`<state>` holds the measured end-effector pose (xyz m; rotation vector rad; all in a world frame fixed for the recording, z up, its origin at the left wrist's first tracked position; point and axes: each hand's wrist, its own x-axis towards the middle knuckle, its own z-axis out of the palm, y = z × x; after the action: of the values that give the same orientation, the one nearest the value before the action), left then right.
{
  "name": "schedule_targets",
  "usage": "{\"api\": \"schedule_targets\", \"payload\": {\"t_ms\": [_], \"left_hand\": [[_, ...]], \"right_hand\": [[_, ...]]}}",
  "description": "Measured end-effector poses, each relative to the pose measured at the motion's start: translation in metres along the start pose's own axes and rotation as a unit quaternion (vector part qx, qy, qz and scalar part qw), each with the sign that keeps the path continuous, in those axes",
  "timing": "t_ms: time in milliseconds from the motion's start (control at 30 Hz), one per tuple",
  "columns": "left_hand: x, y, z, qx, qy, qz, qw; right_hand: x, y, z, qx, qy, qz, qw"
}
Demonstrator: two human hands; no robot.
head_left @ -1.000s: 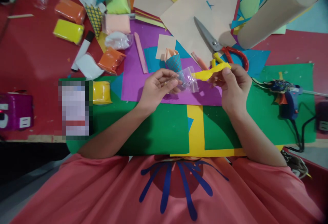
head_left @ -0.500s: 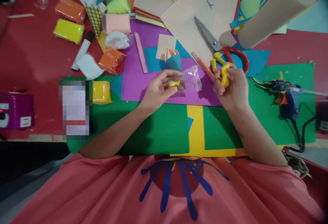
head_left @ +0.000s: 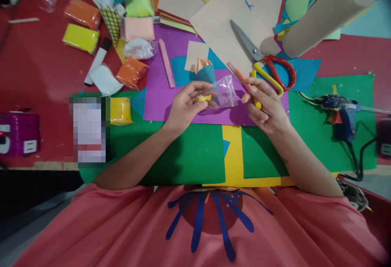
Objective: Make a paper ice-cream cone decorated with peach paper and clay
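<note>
My left hand [head_left: 186,106] is closed round a clear zip bag [head_left: 226,92], with a bit of yellow clay [head_left: 204,97] showing at its fingertips. To the right, my right hand [head_left: 267,106] has its fingers curled round a piece of yellow clay [head_left: 258,103], partly hidden by the fingers. Just beyond its fingertips lies a pink stick [head_left: 239,75]. Red and yellow handled scissors [head_left: 255,51] rest behind that hand on pale paper. A small blue paper cone with a peach top [head_left: 205,71] lies beyond my left hand.
Clay packs [head_left: 81,38], a marker [head_left: 98,60] and paper cones lie at the left. A blurred-out rectangle [head_left: 89,130] is near the left forearm. A white roll [head_left: 330,14] and a glue gun [head_left: 345,116] are at the right. Purple paper [head_left: 155,104] lies beneath the hands.
My right hand has moved left and turned, and the yellow clay in it now sits lower between the fingers. More of the scissors' yellow handle shows. My left hand has hardly moved.
</note>
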<state>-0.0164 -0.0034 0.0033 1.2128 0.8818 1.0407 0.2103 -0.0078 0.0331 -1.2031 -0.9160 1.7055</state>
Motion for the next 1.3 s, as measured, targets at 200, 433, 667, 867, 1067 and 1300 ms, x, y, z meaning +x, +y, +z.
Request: {"api": "schedule_targets", "payload": {"t_ms": [200,433,667,867,1067,1300], "left_hand": [[0.000,0.004,0.002,0.031,0.020,-0.003,0.999],[0.000,0.001,-0.002,0.044,0.030,0.005,0.999],[0.000,-0.003,-0.002,0.066,0.047,0.004,0.997],[0.000,0.002,0.000,0.064,0.045,-0.010,0.997],[0.002,-0.002,-0.002,0.031,0.046,0.016,0.998],[0.001,-0.004,-0.002,0.055,0.069,0.009,0.996]], "right_hand": [[0.005,-0.001,-0.008,0.020,-0.052,-0.004,0.998],[0.006,0.002,-0.006,-0.124,-0.048,-0.113,0.985],[0.004,0.006,-0.006,-0.055,-0.010,-0.069,0.996],[0.003,0.008,-0.007,-0.074,-0.040,-0.045,0.995],[0.000,0.011,0.000,-0.147,0.000,-0.140,0.979],[-0.004,0.010,-0.003,-0.171,0.012,-0.149,0.974]]}}
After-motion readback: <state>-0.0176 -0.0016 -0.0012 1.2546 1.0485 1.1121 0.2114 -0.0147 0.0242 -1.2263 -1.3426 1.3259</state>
